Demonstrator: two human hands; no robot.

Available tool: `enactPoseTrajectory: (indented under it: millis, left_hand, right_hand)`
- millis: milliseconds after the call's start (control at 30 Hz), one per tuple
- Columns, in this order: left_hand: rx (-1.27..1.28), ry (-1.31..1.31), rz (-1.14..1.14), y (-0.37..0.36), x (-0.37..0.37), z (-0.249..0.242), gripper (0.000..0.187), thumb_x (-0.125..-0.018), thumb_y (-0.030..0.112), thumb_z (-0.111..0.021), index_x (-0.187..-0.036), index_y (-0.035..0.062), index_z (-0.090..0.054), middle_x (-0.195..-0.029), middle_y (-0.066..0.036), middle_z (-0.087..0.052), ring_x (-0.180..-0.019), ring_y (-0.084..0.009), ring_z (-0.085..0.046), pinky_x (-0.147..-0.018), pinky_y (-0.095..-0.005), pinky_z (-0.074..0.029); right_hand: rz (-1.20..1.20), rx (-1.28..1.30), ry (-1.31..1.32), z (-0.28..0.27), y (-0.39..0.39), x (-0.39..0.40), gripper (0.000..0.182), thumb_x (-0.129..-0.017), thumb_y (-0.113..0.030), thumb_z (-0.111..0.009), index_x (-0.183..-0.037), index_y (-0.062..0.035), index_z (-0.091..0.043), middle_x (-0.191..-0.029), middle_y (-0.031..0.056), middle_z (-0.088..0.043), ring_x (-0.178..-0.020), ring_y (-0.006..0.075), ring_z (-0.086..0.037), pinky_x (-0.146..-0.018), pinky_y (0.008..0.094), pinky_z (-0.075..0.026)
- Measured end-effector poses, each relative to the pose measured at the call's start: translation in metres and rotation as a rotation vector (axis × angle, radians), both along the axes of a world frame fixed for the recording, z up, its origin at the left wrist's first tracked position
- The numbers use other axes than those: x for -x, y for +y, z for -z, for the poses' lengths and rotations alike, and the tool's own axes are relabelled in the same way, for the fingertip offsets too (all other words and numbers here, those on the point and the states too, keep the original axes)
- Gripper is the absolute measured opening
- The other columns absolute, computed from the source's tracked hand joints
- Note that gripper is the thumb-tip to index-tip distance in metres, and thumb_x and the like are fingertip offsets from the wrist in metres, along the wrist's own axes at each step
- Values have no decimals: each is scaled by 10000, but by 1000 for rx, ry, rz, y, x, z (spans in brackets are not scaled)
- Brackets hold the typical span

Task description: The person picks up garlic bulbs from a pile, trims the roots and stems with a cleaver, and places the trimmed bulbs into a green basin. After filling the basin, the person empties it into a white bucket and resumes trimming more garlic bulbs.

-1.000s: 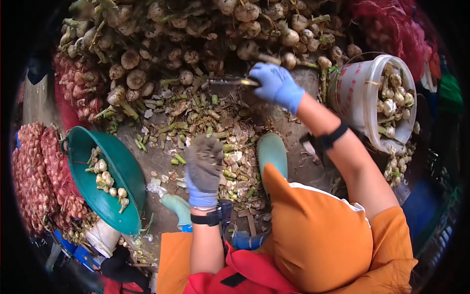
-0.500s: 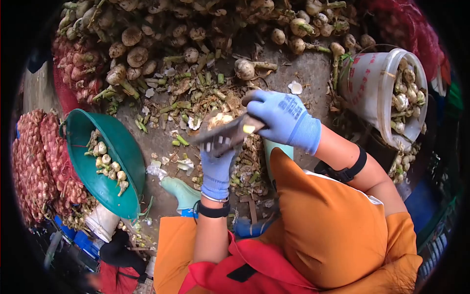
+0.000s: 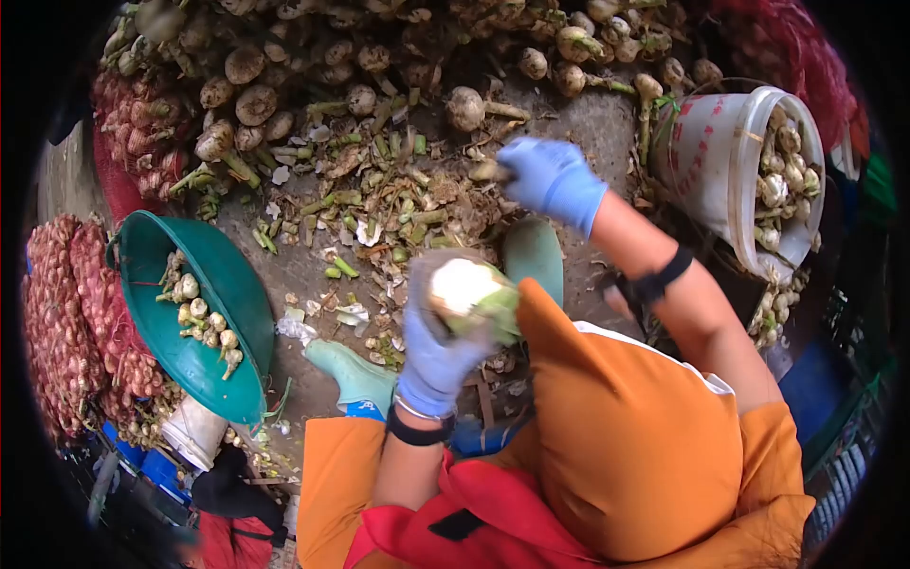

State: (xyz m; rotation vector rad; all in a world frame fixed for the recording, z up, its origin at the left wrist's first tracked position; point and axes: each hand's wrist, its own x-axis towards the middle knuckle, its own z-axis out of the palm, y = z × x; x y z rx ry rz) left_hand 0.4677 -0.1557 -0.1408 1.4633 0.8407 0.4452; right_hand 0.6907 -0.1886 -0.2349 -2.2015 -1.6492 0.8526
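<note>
My left hand (image 3: 431, 356), in a blue-grey glove, is closed around a garlic bulb (image 3: 463, 287) that shows a bright white face and a green side, blurred by motion. Up and to the right, my gloved right hand (image 3: 555, 185) forms a fist around a knife. Only a stubby brownish end of the knife (image 3: 490, 171) sticks out beside the fist; its blade cannot be made out here. Cut stems and peelings (image 3: 417, 204) litter the floor beyond both hands.
A green basin (image 3: 251, 313) with several garlic bulbs stands at left, near red net sacks (image 3: 81, 322). A tilted white bucket (image 3: 706, 171) of garlic is at right. Piled garlic (image 3: 256, 104) lines the far side. Pale green boots (image 3: 534, 261) stand on the floor.
My hands have moved apart. The right one has gone up and away from the garlic with the knife, whose blade was across the left hand. The left has turned, exposing the bulb's white face.
</note>
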Motion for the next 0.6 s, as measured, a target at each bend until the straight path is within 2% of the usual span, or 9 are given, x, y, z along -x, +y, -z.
enactPoseTrajectory:
  millis: [100, 167, 233, 300, 333, 433, 500, 567, 600]
  left_hand:
    - [-48, 19, -22, 3, -3, 5, 735, -726, 247, -850, -1327, 60, -470, -1199, -118, -530, -1086, -250, -558, -989, -395, -443]
    - [-475, 220, 52, 15, 1, 35, 811, -758, 284, -820, -1424, 65, -413, -1262, -126, -503, -1102, -247, -562, -952, -389, -478]
    - [-617, 358, 134, 14, 4, 40, 832, -787, 272, -778, -1474, 56, -362, -1330, -120, -472, -1124, -248, -568, -948, -403, -489]
    - [555, 37, -280, 7, 8, 37, 813, -775, 231, -762, -1460, 32, -371, -1340, -110, -481, -1120, -245, -584, -929, -406, -503]
    - [681, -109, -321, 9, 16, 36, 727, -797, 207, -721, -1423, 12, -408, -1270, -108, -533, -1066, -222, -602, -910, -367, -517]
    - [401, 137, -275, 23, 19, 19, 569, -888, 300, -649, -1345, 11, -473, -1184, -113, -594, -996, -210, -618, -850, -299, -552]
    - [422, -186, -514, 47, 54, 19, 586, -903, 326, -647, -1352, -2, -462, -1220, -117, -592, -936, -179, -630, -735, -269, -560]
    - [780, -982, -366, 84, 82, -4, 571, -929, 360, -625, -1347, 1, -476, -1205, -106, -614, -855, -116, -619, -627, -236, -535]
    - [840, -1113, -339, 98, 108, 2, 546, -944, 384, -605, -1338, 22, -495, -1168, -91, -628, -829, -95, -607, -610, -234, -526]
  right_hand:
    - [181, 121, 128, -5, -1, -8, 192, -775, -183, -627, -920, -89, -710, -846, 115, -716, -817, 290, -694, -710, 393, -544]
    - [278, 348, 882, -27, 4, 9, 261, -798, -256, -663, -915, -25, -693, -797, 76, -699, -741, 187, -657, -673, 341, -519]
    - [355, 170, 1164, -20, 1, 33, 327, -797, -304, -690, -900, 5, -663, -736, 57, -657, -684, 119, -557, -629, 325, -473]
    - [277, 234, 995, -62, 4, 32, 263, -787, -270, -680, -901, -34, -655, -763, 78, -650, -694, 170, -600, -644, 349, -480]
    - [1, -196, 661, -57, 6, 35, 231, -776, -259, -671, -904, -69, -644, -823, 113, -637, -768, 270, -650, -681, 391, -500]
    - [-178, -22, 181, -34, 8, 15, 241, -802, -299, -620, -937, -106, -667, -880, 126, -644, -861, 336, -660, -757, 452, -526]
    - [-99, 382, 122, -20, 17, -12, 269, -796, -275, -606, -996, -116, -690, -958, 139, -689, -893, 340, -672, -791, 435, -529]
    - [59, 41, 190, 12, 14, -32, 329, -801, -308, -633, -1046, -96, -693, -1021, 147, -684, -947, 335, -667, -828, 407, -522]
    - [230, -72, 326, 20, 20, -33, 365, -797, -331, -653, -1062, -82, -689, -1044, 146, -679, -960, 333, -661, -840, 396, -516]
